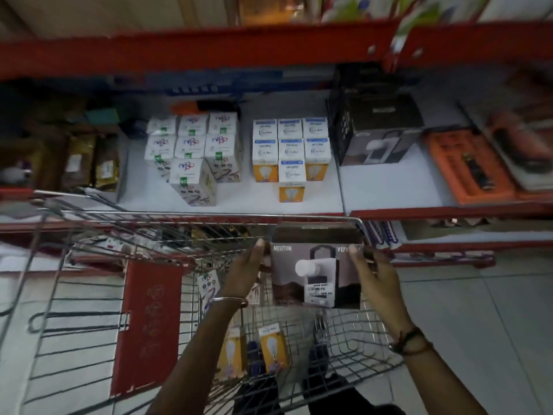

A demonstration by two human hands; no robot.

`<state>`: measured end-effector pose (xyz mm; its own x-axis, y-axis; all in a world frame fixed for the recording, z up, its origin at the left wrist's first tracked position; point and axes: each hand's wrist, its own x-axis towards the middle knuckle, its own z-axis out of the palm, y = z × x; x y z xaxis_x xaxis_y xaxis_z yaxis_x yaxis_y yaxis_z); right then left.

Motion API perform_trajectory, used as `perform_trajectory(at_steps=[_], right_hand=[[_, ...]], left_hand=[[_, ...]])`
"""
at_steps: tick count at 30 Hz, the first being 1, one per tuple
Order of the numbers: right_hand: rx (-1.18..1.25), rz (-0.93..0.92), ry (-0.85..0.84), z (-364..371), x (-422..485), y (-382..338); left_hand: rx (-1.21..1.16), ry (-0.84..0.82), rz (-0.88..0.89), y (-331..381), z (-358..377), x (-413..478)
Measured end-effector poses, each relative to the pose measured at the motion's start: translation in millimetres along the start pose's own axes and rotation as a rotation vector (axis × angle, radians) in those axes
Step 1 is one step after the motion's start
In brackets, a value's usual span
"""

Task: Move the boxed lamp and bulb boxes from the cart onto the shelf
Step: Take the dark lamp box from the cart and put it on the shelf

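A dark boxed lamp [314,274] with a white lamp pictured on it is held above the wire cart [209,232]. My left hand [245,271] grips its left side and my right hand [377,280] grips its right side. Orange-and-white bulb boxes [270,345] stand in the cart's bottom, and a white bulb box [208,284] leans at the cart's left. On the white shelf [389,184] stand a matching boxed lamp [377,136], white bulb boxes [194,154] and blue-and-orange bulb boxes [291,154].
A red upper shelf beam [179,52] runs across above the white shelf. Orange packaged goods [466,169] lie at the shelf's right, gold packets [86,163] at its left. The cart's red child-seat flap [146,324] hangs left of my arms. A lower shelf [449,235] sits to the right.
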<state>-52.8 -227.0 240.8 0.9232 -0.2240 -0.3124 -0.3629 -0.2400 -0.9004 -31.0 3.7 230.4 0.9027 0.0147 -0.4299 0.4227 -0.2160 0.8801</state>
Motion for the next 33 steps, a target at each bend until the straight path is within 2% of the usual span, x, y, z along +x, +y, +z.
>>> perform_trajectory(at_steps=[9, 13, 16, 21, 26, 33], right_hand=[[0.123, -0.236, 0.243, -98.2, 16.8, -72.0], [0.145, -0.263, 0.281, -133.5, 54.6, -72.5], [0.124, -0.221, 0.288, -144.1, 85.7, -66.3], [0.055, -0.240, 0.231, -140.5, 127.1, -63.6], [-0.041, -0.194, 0.244, -132.3, 159.4, -46.2], [-0.112, -0.121, 0.237, -123.0, 164.5, -33.3]], left_hand=[[-0.006, -0.161, 0.322, 106.7, 52.0, -15.2], [-0.054, -0.142, 0.419, 128.1, 97.4, 1.2], [-0.066, -0.054, 0.429, 130.7, 127.9, 22.5], [-0.109, 0.020, 0.330, 119.4, 159.7, 64.8], [-0.079, 0.048, 0.280, 108.1, 170.1, 98.7], [-0.089, -0.010, 0.240, 102.4, 167.4, 109.6]])
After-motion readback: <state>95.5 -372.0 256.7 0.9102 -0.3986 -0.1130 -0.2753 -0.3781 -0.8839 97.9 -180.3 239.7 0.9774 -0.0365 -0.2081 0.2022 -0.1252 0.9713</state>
